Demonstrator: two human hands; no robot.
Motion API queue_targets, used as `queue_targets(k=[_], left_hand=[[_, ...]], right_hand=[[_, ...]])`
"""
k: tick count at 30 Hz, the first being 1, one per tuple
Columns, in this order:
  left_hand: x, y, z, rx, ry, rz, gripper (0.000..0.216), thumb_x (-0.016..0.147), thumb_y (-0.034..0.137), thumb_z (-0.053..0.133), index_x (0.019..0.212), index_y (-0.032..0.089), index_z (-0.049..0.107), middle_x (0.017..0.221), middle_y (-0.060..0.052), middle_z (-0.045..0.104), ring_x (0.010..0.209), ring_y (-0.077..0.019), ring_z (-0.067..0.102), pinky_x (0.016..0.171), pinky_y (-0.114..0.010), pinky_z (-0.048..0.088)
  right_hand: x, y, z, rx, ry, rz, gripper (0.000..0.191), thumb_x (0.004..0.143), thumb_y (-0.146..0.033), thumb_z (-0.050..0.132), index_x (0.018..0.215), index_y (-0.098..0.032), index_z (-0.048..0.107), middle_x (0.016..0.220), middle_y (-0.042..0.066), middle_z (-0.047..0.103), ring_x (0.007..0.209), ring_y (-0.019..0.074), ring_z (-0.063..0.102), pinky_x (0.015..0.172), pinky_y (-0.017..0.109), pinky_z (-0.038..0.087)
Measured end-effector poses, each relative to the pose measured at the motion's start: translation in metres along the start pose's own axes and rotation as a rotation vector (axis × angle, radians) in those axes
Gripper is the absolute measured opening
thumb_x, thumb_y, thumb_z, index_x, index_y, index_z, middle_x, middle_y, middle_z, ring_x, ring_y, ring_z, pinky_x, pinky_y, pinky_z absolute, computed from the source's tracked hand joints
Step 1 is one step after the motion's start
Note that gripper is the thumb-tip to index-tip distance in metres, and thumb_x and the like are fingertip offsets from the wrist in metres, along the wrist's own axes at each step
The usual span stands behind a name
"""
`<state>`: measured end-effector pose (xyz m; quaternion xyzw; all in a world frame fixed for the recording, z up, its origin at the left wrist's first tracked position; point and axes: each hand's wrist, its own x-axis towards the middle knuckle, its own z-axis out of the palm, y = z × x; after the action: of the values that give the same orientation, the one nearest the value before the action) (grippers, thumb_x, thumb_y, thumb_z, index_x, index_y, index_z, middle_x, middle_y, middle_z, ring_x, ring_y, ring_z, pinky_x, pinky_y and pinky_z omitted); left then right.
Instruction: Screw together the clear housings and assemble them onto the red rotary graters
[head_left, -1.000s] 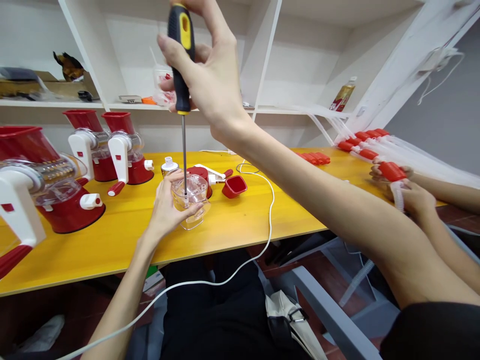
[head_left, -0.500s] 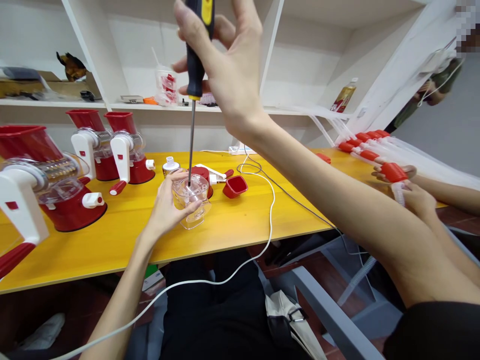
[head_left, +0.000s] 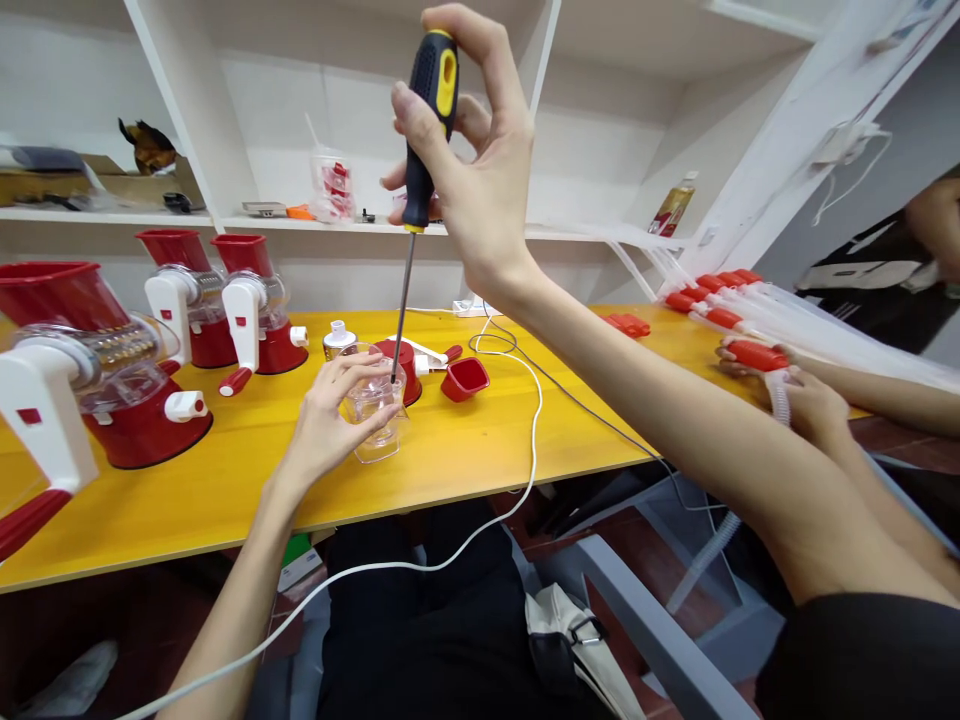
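My right hand [head_left: 480, 150] is raised and wrapped round the black and yellow handle of a screwdriver [head_left: 431, 130]. The tool's long shaft slants down, and its tip is at the right side of a clear plastic housing [head_left: 375, 405]. Around that housing, on the table, curls my left hand [head_left: 337, 405], thumb at the front and fingers across its top. Just behind stands a red base [head_left: 409, 370] with a white crank handle [head_left: 416, 352] lying by it. A red hopper [head_left: 465, 378] rests to the right.
Several assembled red and white rotary graters [head_left: 150, 430] stand at left. A white cable [head_left: 536, 420] crosses the yellow table [head_left: 495, 450] and hangs over its edge. At right, another person's hands [head_left: 810, 400] hold a red piece with a clear hose. Shelves [head_left: 270, 222] run behind.
My right hand and the screwdriver have shifted right and slightly down in view, and the tip has moved from the housing's middle to its right side. My left hand stays on the housing.
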<state>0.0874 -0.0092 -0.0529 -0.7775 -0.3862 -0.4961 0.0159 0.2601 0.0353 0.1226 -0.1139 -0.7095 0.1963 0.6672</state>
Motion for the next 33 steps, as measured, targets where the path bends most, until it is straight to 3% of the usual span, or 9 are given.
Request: queue_targets(k=[4, 8, 14, 19, 26, 30, 33], left_hand=[[-0.001, -0.005, 0.004, -0.038, 0.032, -0.003, 0.029, 0.087, 0.046, 0.076, 0.108, 0.027, 0.07, 0.127, -0.006, 0.071, 0.126, -0.0274, 0.063, 0.112, -0.054, 0.046], [-0.001, -0.003, 0.004, -0.053, 0.036, -0.01, 0.03, 0.087, 0.046, 0.076, 0.108, 0.027, 0.07, 0.127, -0.007, 0.071, 0.127, -0.0275, 0.063, 0.112, -0.054, 0.046], [-0.002, -0.004, 0.005, -0.051, 0.044, -0.009, 0.029, 0.087, 0.046, 0.075, 0.108, 0.027, 0.07, 0.127, -0.006, 0.071, 0.126, -0.0277, 0.063, 0.112, -0.055, 0.047], [-0.001, -0.005, 0.006, -0.051, 0.047, 0.018, 0.028, 0.087, 0.043, 0.076, 0.109, 0.027, 0.07, 0.126, -0.005, 0.071, 0.125, -0.0268, 0.063, 0.112, -0.053, 0.047], [-0.001, -0.004, 0.005, -0.05, 0.034, -0.015, 0.028, 0.087, 0.047, 0.074, 0.107, 0.027, 0.069, 0.127, -0.005, 0.07, 0.125, -0.0273, 0.063, 0.111, -0.054, 0.047], [0.0, -0.003, 0.005, -0.054, 0.037, -0.015, 0.028, 0.086, 0.047, 0.075, 0.106, 0.027, 0.07, 0.125, -0.005, 0.071, 0.124, -0.0279, 0.063, 0.11, -0.055, 0.048], [0.0, -0.004, 0.005, -0.051, 0.044, 0.004, 0.027, 0.087, 0.044, 0.076, 0.107, 0.027, 0.07, 0.125, -0.005, 0.071, 0.124, -0.0276, 0.063, 0.11, -0.054, 0.048]], right_hand=[[0.007, 0.013, -0.006, -0.033, -0.044, -0.06, 0.032, 0.093, -0.039, 0.053, 0.122, -0.033, 0.041, 0.117, 0.0, 0.063, 0.083, 0.0133, 0.069, 0.058, 0.02, 0.056], [0.011, 0.024, -0.01, 0.009, -0.027, -0.088, 0.034, 0.092, -0.04, 0.056, 0.122, -0.032, 0.044, 0.103, 0.001, 0.061, 0.078, 0.0151, 0.068, 0.054, 0.022, 0.055], [0.001, -0.002, 0.0, 0.04, -0.025, -0.059, 0.028, 0.092, -0.035, 0.056, 0.115, -0.031, 0.04, 0.099, -0.001, 0.061, 0.068, 0.0121, 0.066, 0.049, 0.021, 0.054], [-0.005, -0.01, 0.005, 0.028, -0.106, 0.003, 0.03, 0.092, -0.034, 0.056, 0.117, -0.034, 0.04, 0.1, -0.003, 0.062, 0.073, 0.0122, 0.069, 0.054, 0.021, 0.057], [-0.007, -0.003, 0.0, -0.025, -0.19, 0.079, 0.039, 0.091, -0.045, 0.057, 0.127, -0.038, 0.044, 0.113, -0.003, 0.068, 0.091, 0.0152, 0.073, 0.06, 0.022, 0.057], [-0.01, -0.014, 0.005, -0.072, -0.137, -0.02, 0.031, 0.089, -0.036, 0.058, 0.119, -0.035, 0.049, 0.135, -0.005, 0.059, 0.102, 0.0133, 0.067, 0.069, 0.02, 0.062], [-0.014, -0.02, 0.009, -0.085, -0.093, -0.066, 0.027, 0.088, -0.028, 0.057, 0.114, -0.032, 0.05, 0.136, -0.005, 0.057, 0.097, 0.0132, 0.064, 0.073, 0.023, 0.064]])
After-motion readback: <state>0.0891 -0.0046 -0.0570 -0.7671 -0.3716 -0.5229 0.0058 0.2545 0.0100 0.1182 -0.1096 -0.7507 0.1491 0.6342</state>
